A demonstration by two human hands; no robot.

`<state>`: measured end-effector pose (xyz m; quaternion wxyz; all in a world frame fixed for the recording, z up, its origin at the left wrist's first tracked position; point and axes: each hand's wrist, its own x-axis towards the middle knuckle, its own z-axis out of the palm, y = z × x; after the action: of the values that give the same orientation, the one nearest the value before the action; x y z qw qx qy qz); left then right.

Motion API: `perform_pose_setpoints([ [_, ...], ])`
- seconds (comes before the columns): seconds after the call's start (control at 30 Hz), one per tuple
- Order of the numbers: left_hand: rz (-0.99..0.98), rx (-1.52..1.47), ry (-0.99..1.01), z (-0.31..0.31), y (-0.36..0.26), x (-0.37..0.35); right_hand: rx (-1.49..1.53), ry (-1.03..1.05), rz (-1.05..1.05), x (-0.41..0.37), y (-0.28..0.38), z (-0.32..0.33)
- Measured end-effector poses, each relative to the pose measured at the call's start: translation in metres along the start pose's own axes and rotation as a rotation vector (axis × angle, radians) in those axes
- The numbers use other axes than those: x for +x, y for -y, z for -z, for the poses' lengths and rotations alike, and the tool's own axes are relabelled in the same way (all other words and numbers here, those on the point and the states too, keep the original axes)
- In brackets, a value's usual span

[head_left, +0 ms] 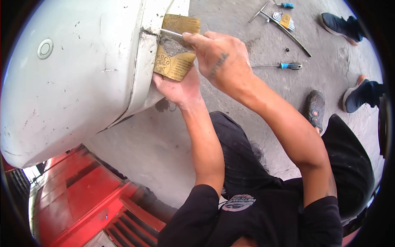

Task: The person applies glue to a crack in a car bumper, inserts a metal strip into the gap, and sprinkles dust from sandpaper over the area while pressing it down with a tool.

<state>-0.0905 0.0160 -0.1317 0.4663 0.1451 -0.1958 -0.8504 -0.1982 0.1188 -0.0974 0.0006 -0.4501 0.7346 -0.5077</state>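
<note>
My right hand (222,59) is closed around a thin metal rod (170,33); whatever handle it has is hidden in my fist. The rod's tip meets the dirty seam at the edge of a white car body panel (149,53). Below it, my left hand (181,88) holds a brown printed sheet of sandpaper (175,69) against the panel edge, fingers mostly hidden behind the sheet. Grey crumbly debris (173,47) lies on the middle of the sheet, whose far part rises beyond the rod.
On the concrete floor lie a blue-handled screwdriver (290,66), a T-handle wrench (259,12), a hex key set (284,20) and another blue-handled tool (286,5). Another person's shoes (356,94) are at the right. Red metalwork (90,185) stands at lower left.
</note>
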Motion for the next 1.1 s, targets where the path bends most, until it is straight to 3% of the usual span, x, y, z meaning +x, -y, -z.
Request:
perform_pose_setpoints([
  [0.2,0.136,-0.209,0.168,0.001,-0.006,-0.005,0.028,0.047,0.025,0.000,0.008,-0.001],
  [0.33,0.115,-0.137,0.163,0.001,-0.005,-0.005,-0.032,0.053,0.026,0.003,0.007,-0.005],
  [0.4,0.059,-0.122,0.050,-0.003,-0.004,-0.003,-0.053,0.056,0.016,0.002,0.005,-0.003],
  [0.63,0.102,-0.206,0.085,-0.002,-0.005,-0.003,-0.035,0.036,0.051,0.006,0.005,-0.001],
  [0.7,0.010,0.014,0.016,-0.007,0.000,-0.003,-0.053,0.039,0.057,0.007,0.004,0.001],
  [0.8,0.093,-0.143,0.022,-0.011,-0.003,-0.006,-0.010,0.003,0.062,0.007,0.008,0.000],
  [0.9,0.038,-0.099,0.011,-0.006,-0.001,-0.003,-0.036,0.065,0.050,0.007,0.006,0.000],
  [1.0,-0.025,-0.039,0.057,-0.019,0.006,-0.008,0.075,-0.055,0.104,0.007,-0.004,0.005],
  [1.1,-0.037,-0.079,0.069,-0.026,0.009,-0.011,0.313,-0.120,-0.262,0.004,-0.006,0.023],
])
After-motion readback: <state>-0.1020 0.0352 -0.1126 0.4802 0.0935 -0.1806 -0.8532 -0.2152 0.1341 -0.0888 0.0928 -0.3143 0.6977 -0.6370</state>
